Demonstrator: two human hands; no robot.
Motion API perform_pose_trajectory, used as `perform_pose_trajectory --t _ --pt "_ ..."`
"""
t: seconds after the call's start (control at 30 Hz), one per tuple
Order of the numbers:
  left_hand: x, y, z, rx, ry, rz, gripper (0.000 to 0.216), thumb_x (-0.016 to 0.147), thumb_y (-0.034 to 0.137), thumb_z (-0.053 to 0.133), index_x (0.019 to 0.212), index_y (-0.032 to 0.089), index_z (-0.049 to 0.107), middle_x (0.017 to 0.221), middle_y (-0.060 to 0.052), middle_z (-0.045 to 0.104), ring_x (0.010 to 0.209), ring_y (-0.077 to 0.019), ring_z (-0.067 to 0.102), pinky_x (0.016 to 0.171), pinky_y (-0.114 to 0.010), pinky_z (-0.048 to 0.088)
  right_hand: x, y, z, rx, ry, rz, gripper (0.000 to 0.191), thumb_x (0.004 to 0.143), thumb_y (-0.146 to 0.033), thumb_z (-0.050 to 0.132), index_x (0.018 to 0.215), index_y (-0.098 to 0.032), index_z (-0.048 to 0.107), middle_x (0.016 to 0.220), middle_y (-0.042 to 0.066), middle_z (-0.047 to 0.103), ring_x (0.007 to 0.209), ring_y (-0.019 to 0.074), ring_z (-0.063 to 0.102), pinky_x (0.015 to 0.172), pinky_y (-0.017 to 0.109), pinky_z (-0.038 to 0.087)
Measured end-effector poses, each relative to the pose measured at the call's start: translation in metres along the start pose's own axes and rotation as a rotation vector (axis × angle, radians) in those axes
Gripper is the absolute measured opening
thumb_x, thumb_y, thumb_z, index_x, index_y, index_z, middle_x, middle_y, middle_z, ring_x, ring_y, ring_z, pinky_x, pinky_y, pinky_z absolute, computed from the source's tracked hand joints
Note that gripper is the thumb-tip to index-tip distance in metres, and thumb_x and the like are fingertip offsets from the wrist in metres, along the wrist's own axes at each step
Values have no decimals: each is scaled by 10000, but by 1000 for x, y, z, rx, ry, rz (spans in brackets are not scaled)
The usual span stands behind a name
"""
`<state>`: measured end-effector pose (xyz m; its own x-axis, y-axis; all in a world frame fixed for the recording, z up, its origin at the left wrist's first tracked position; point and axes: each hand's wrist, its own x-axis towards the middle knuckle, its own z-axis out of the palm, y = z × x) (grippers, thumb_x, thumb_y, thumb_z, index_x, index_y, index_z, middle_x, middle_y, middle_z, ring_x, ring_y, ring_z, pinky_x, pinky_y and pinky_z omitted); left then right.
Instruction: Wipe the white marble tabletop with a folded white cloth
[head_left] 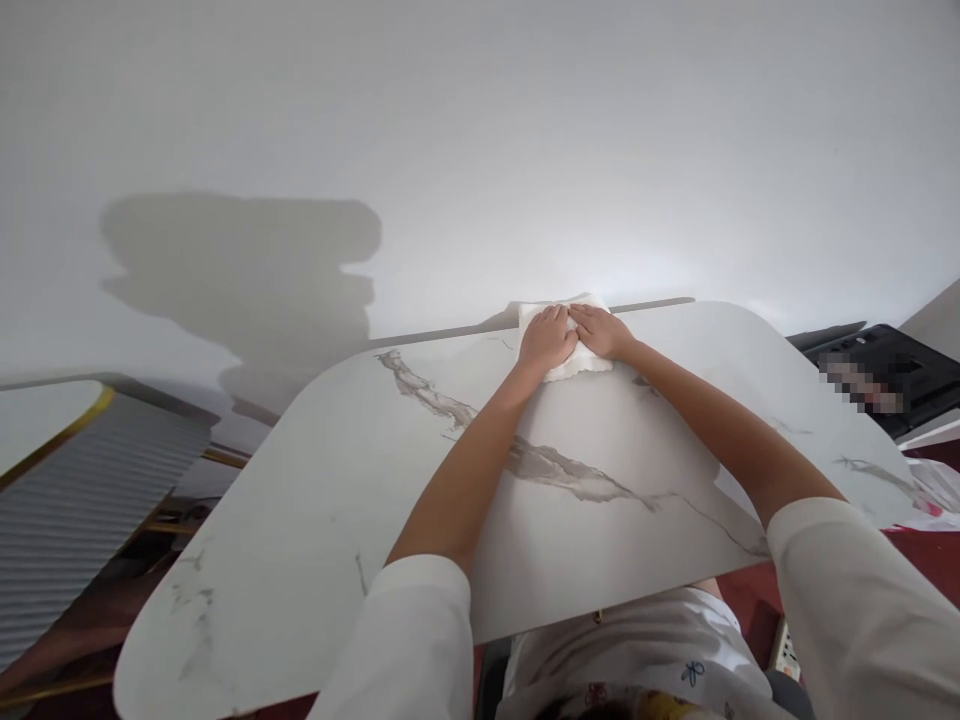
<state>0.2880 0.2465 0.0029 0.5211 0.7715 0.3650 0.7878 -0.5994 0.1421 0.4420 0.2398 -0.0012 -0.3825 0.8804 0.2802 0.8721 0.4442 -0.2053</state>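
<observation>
Hands (574, 337) flat, pressing white cloth (581, 362) on table (315, 520).

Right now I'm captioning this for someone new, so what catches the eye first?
Both hands, left hand and right hand, press flat on a white cloth at the far edge of a marble table. A large shadow darkens the wall at left.

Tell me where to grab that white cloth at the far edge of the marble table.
Take the white cloth by its near right corner, coming in from the right. It lies flat on the marble table against the wall, and the left hand and right hand cover its middle, so only the edges are free.
</observation>
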Motion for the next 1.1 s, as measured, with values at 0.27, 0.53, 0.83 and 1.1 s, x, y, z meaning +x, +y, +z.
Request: perform_pose_trajectory --t 0.27,0.53,0.83,1.1 --pt "-18 16 -5 -30 -29 18 518 881 207 368 1355 16 454 1418 -207 498 1338 -282 438 1137 -405 316 -26 -13 -8 -33 -16 15 557 943 -198 284 1459 -25 401 1524 162 413 1423 252 369 1199 436 274" --pt "-54 26 -18 -22 -61 69 554 896 235 354 1385 -15 425 1450 -226 462 1369 -292 407 1169 -407 283 -59 -39 -10 -37 -10 27 540 959 -214 288 1462 -57 404 1530 142 413 1429 246 361 1196 427 275" --pt "-115 38 -37 -27 -91 45 594 898 266 342 1426 -4 382 1489 -224 423 1403 -307 373 1179 -439 287 -101 -87 -15 -6 -34 -18 535 960 -231 295 1463 -92 411 1525 128 423 1430 255 362 1193 457 285" --pt "-184 58 -58 -28 -88 2 605 904 292 338 1465 66 351 1518 -166 417 1430 -292 349 1198 -469 281 -150 -137 -18 52 -33 -31 551 942 -256 337 1463 -98 419 1526 135 420 1435 259 353 1188 470 296"
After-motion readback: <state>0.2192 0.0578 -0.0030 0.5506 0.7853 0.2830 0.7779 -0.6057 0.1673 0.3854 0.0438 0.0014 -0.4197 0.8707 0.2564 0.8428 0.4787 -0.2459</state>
